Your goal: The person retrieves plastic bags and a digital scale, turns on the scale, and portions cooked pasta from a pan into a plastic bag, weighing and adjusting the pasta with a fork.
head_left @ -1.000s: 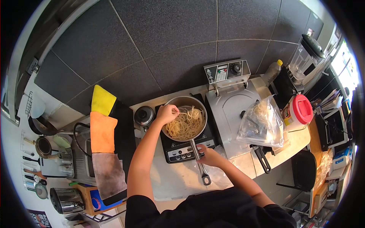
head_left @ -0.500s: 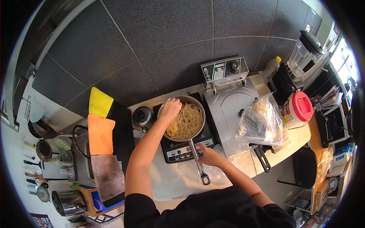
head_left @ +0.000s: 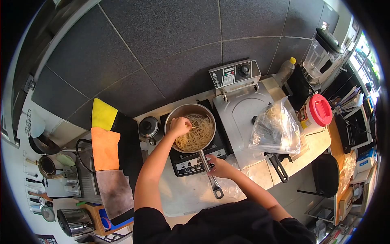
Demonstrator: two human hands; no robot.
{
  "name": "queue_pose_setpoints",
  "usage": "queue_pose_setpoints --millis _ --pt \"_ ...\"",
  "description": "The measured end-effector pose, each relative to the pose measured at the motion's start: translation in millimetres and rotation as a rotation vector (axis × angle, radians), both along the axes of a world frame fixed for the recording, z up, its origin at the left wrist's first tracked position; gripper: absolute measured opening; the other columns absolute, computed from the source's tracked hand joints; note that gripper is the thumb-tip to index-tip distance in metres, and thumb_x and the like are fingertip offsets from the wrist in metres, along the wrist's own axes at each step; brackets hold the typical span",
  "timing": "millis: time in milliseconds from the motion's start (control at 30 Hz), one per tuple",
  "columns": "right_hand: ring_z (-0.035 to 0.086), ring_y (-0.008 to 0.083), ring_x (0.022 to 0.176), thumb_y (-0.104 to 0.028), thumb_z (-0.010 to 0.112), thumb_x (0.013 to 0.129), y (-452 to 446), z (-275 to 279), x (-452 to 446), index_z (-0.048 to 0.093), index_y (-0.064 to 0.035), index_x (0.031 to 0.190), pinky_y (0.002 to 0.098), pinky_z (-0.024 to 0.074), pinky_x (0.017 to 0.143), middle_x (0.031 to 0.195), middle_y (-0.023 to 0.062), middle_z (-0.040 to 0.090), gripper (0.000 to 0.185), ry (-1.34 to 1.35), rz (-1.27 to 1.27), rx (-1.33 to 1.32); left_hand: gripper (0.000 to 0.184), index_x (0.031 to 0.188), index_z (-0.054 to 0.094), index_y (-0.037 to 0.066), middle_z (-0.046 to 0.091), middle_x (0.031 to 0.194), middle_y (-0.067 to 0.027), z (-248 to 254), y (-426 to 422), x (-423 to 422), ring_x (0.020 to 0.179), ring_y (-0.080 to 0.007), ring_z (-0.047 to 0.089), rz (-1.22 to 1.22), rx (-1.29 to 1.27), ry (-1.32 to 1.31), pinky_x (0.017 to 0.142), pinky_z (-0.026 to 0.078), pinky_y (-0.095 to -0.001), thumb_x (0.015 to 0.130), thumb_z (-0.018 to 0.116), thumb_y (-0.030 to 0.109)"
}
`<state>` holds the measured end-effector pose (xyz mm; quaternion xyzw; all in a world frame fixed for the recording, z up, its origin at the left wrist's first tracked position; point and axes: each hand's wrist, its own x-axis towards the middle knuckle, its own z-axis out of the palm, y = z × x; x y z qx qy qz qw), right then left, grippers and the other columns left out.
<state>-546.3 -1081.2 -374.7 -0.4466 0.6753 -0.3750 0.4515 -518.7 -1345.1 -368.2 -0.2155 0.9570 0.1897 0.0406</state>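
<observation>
A steel saucepan [head_left: 167, 118] of cooked noodles [head_left: 198, 136] stands on a black induction cooker [head_left: 181, 167]. My left hand [head_left: 180, 127] is over the pan's left side, just above the noodles, fingers curled together. Something small and thin shows at its fingertips; whether it is a utensil or a strand of noodle I cannot make out. My right hand [head_left: 220, 166] is at the long metal handle [head_left: 214, 184], thumb and fingers closed on its upper part near the pan. The handle points toward my body.
Left of the cooker is a small lidded pot [head_left: 149, 127]. To the right stands a steel appliance [head_left: 237, 112] with a clear plastic bag [head_left: 276, 130] on it and a black handle [head_left: 278, 167] sticking out. A red-lidded tub [head_left: 319, 112] and a blender [head_left: 319, 57] are farther right.
My left hand has moved from the pan's back left rim down toward me, over the noodles. My right hand stays at the handle. The view has shifted slightly.
</observation>
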Motion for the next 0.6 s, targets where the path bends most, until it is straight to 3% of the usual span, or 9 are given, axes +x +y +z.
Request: queue_pose_setpoints --millis 67,200,367,600 --pt "0.064 0.0233 0.073 -0.006 0.072 0.065 -0.1 0.9 -0.6 0.031 -0.0027 0.126 0.0302 0.0508 0.066 0.106 0.0213 0.056 0.073 -0.023 0.004 0.010 0.012 0.074 0.068 0.011 0.065 0.077 -0.0073 -9.9 -3.1 8.7 0.075 -0.0211 0.063 0.109 0.213 0.139 0.072 0.046 -0.0355 0.067 0.067 0.021" --pt "0.064 0.0229 0.073 -0.007 0.072 0.065 -0.7 -7.3 -0.4 0.031 -0.0028 0.126 0.0300 0.0509 0.066 0.105 0.0207 0.056 0.074 -0.029 0.014 -0.016 0.016 0.077 0.068 0.009 0.066 0.078 -0.0078 -19.1 -5.0 18.9 0.075 -0.0188 0.064 0.128 0.286 0.195 0.068 0.049 -0.0319 0.069 0.069 0.023" --pt "0.065 0.0227 0.074 -0.008 0.071 0.066 0.2 8.4 -2.2 0.030 -0.0022 0.127 0.0297 0.0513 0.067 0.105 0.0196 0.056 0.074 -0.024 0.027 0.001 0.020 0.083 0.067 0.001 0.065 0.076 -0.0086 -21.2 -3.2 25.5 0.071 -0.0143 0.062 0.193 0.568 0.251 0.064 0.048 -0.0261 0.071 0.069 0.017" --pt "0.065 0.0220 0.075 -0.011 0.072 0.068 8.9 8.1 -9.7 0.030 -0.0016 0.127 0.0289 0.0510 0.068 0.108 0.0209 0.054 0.074 -0.001 -0.033 -0.025 0.019 0.086 0.065 -0.002 0.065 0.077 -0.0076 -14.9 -1.2 31.0 0.068 -0.0118 0.060 0.274 0.779 0.307 0.062 0.047 -0.0234 0.075 0.066 0.013"
